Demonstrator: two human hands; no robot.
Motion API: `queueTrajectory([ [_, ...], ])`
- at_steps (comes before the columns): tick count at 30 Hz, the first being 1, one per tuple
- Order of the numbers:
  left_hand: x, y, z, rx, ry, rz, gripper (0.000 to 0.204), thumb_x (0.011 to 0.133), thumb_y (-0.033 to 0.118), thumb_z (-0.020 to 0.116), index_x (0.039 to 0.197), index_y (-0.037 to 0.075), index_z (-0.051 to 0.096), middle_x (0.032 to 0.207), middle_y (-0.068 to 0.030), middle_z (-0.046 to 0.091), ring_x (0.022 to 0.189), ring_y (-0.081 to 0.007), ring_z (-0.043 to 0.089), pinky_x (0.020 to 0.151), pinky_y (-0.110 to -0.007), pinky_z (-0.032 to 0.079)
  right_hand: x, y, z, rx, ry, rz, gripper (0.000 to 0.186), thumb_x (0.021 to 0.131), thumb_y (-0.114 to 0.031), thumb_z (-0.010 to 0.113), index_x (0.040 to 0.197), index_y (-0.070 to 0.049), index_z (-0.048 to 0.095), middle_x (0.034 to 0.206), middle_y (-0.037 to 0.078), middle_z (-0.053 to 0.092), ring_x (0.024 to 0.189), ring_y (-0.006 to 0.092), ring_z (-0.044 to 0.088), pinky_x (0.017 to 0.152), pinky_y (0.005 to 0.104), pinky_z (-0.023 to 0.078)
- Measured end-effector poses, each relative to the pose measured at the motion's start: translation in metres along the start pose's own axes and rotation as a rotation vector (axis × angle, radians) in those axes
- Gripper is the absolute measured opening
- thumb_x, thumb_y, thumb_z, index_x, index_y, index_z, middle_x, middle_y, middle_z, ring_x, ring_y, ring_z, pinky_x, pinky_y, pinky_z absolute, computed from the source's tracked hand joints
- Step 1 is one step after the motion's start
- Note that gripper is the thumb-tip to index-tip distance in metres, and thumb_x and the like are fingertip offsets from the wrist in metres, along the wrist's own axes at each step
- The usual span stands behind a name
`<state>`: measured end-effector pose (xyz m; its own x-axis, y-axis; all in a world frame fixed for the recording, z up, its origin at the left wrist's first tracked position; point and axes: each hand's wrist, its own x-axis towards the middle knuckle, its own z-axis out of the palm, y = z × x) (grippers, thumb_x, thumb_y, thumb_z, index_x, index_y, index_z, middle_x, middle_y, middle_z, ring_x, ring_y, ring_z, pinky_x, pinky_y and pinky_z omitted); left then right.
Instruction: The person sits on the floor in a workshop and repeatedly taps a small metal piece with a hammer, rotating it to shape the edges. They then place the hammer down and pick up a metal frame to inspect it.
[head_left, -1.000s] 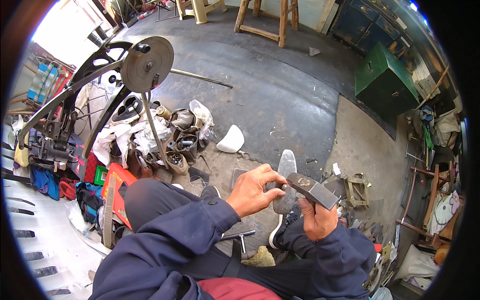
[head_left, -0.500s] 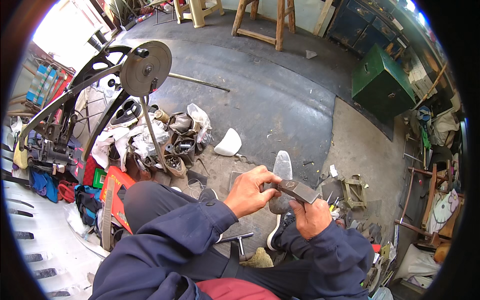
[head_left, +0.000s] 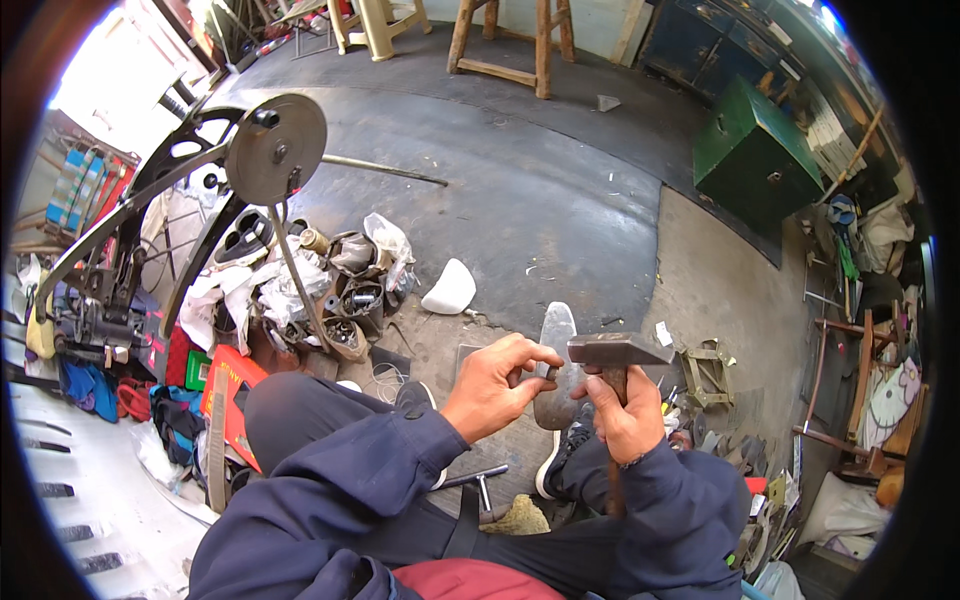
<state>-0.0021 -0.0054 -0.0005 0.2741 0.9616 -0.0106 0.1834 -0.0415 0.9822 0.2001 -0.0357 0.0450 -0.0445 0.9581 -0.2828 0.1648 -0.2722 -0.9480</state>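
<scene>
My left hand pinches a small dark piece between thumb and fingers, just over a flat metal shoe-last form. My right hand grips a hammer by its wooden handle, its head standing above the fist beside the form. Beneath my arms lie a T-shaped metal tool and a yellowish spongy lump, near my sneaker.
A cast-iron hand-cranked machine stands left beside shoes and bags. A white curved piece lies on the dark floor mat. Further back are a wooden stool and green metal box; clutter lines the right.
The hammer has turned, so its head now lies more level with the handle visible below, and has parted from my left fingers. The background has shifted slightly with the camera.
</scene>
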Motion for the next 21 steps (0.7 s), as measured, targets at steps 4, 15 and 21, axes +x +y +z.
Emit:
queueTrajectory([
  [4, -0.003, 0.009, 0.001, 0.013, -0.011, 0.103, 0.032, 0.079, -0.006, 0.075, 0.106, 0.01, 0.072, 0.084, -0.0001, 0.057, 0.063, -0.0082, 0.049, 0.057, -0.025, 0.042, 0.004, 0.002, 0.002, 0.36, -0.056, 0.233, 0.036, 0.093, -0.012, 0.072, 0.121, 0.001, 0.054, 0.092, 0.01, 0.068, 0.048, 0.0055, 0.047, 0.042, 0.0222, 0.039],
  [15, -0.008, 0.021, 0.004, 0.003, -0.08, 0.091, 0.035, 0.079, -0.007, 0.073, 0.11, 0.008, 0.069, 0.092, -0.0051, 0.065, 0.072, -0.0136, 0.061, 0.067, -0.028, 0.051, 0.0, 0.012, 0.011, 0.316, -0.082, 0.115, 0.044, 0.088, -0.003, 0.074, 0.128, 0.001, 0.054, 0.107, 0.007, 0.064, 0.092, 0.0128, 0.063, 0.081, 0.0302, 0.055],
  [21, -0.006, 0.017, 0.002, 0.058, -0.121, 0.121, 0.035, 0.079, -0.006, 0.073, 0.11, 0.007, 0.069, 0.096, -0.0066, 0.067, 0.073, -0.0154, 0.062, 0.069, -0.029, 0.052, -0.001, 0.012, 0.01, 0.29, -0.114, 0.103, 0.048, 0.088, 0.0, 0.071, 0.132, 0.0, 0.052, 0.114, 0.007, 0.063, 0.105, 0.0151, 0.062, 0.09, 0.0328, 0.054],
])
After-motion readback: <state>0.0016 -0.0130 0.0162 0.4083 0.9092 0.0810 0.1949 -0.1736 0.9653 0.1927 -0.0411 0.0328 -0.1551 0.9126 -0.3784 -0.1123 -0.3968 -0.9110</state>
